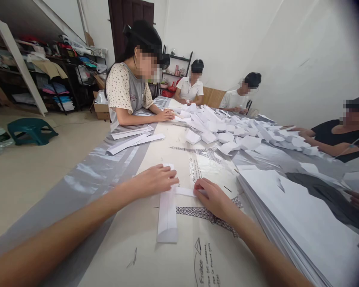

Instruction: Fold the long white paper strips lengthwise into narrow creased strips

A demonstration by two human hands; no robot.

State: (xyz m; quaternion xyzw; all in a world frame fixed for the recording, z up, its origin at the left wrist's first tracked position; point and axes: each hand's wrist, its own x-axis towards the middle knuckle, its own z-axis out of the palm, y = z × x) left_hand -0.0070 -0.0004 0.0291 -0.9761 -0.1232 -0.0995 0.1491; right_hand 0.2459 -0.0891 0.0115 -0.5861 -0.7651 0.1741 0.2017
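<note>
A long folded white paper strip lies lengthwise in front of me, with a crease line down its middle. A second, narrower paper strip runs sideways from it, forming a corner. My left hand is over the upper part of the long strip, fingers bent and closed at the place where the strips meet. Toward the other end of the narrow strip, my right hand pinches it between thumb and fingers. Part of each strip is hidden under the hands. Both lie on a cover printed with Eiffel Towers.
A stack of white sheets lies at the right. Many folded paper pieces are heaped across the table's far side. Loose strips lie at the left edge, near a person. More people sit farther round; a green stool stands on the floor.
</note>
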